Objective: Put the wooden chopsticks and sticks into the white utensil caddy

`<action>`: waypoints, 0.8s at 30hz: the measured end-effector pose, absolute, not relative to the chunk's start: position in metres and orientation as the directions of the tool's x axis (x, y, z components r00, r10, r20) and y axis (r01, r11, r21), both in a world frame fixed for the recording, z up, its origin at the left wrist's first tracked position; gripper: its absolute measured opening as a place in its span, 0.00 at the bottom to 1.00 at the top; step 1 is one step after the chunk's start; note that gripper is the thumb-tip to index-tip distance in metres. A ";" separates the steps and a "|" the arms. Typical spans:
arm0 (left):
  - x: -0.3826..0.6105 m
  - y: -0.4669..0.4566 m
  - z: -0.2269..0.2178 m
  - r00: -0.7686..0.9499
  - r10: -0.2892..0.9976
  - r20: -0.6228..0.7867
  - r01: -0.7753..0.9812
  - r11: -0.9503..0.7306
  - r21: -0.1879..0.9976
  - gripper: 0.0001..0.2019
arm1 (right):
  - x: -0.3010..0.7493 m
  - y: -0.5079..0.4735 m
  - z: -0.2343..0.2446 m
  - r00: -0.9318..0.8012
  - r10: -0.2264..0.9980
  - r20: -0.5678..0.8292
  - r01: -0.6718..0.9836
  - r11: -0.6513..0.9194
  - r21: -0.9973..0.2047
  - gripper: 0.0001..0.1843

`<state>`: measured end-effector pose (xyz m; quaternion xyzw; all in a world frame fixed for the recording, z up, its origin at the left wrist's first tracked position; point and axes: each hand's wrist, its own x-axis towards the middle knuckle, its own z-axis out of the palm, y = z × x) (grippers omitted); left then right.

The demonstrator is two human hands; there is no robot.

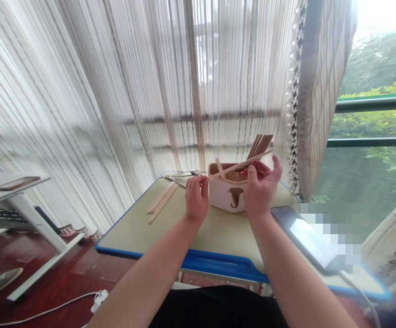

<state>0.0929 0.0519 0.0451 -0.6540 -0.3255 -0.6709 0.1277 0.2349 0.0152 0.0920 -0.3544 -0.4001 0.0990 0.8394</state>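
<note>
Presently, the fingers of the left hand (197, 198) are pinching the near end of a thin wooden stick (230, 169), which goes from them obliquely upward to the right. Its far part passes just above the fingers of the right hand (261, 191); these are partly bent, and I cannot tell if they grip it. Close to the right thumb a small red thing (244, 172) is visible, but it is too hidden to be named.

Between the two hands, and a little behind the fingers, a white box (221, 196) with a cut-out front stands on the table (218, 241). From it, behind the right fingers, rise several flat brown sticks (261, 146). To the left of the left fingers lies a group of pale sticks (164, 199), and beyond these, some metal cutlery (180, 175). Nearer than the right fingers, beside the right forearm, lies a dark phone (302, 234)
</note>
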 end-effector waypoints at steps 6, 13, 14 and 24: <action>0.093 0.055 0.041 -0.032 0.256 0.966 0.637 -0.740 0.217 0.05 | 0.233 0.014 0.088 0.626 0.396 0.672 0.257 0.708 -0.658 0.26; 0.094 0.057 0.038 0.032 0.252 0.967 0.643 -0.746 0.174 0.05 | 0.239 0.015 0.086 0.538 0.286 0.793 0.539 0.607 -0.584 0.24; 0.094 0.056 0.039 0.016 0.250 0.968 0.640 -0.747 0.182 0.05 | 0.241 0.015 0.086 0.513 0.270 0.815 0.587 0.582 -0.563 0.23; 0.094 0.055 0.039 -0.015 0.261 0.965 0.625 -0.751 0.213 0.05 | 0.245 0.015 0.085 0.451 0.214 0.867 0.693 0.528 -0.491 0.20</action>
